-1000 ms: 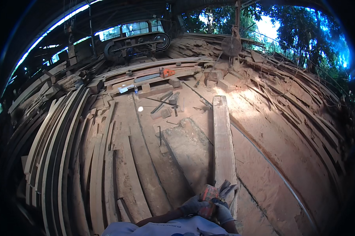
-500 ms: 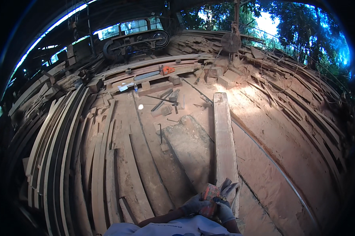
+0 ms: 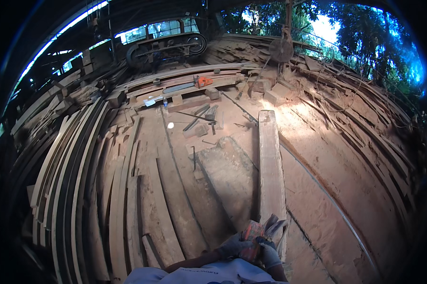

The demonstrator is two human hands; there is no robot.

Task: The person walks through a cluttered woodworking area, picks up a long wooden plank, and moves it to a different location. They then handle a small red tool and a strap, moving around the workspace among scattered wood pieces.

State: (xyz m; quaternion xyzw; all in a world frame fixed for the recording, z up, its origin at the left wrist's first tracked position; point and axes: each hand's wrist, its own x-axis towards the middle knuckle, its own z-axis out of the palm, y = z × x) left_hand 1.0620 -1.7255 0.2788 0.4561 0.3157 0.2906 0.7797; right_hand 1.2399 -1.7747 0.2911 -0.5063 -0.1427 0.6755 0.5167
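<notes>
— Sawdust floor (image 3: 346, 189), planks everywhere: where's the beam (image 3: 271, 165)?
— Lying lengthwise; left hand (image 3: 234, 246) and right hand (image 3: 269, 253) clamp an orange tool (image 3: 252, 232) at its near end.
— Risk?
— Loose planks (image 3: 128, 199) could trip; the tool may slip.

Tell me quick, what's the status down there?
Both gloved hands, left hand and right hand, gripping an orange tool at the long plank's near end. Nothing blocking the plank.

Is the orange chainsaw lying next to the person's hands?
No. The orange chainsaw rests on planks far off at the back, while both gloved hands grip a reddish object by the long beam.
</notes>
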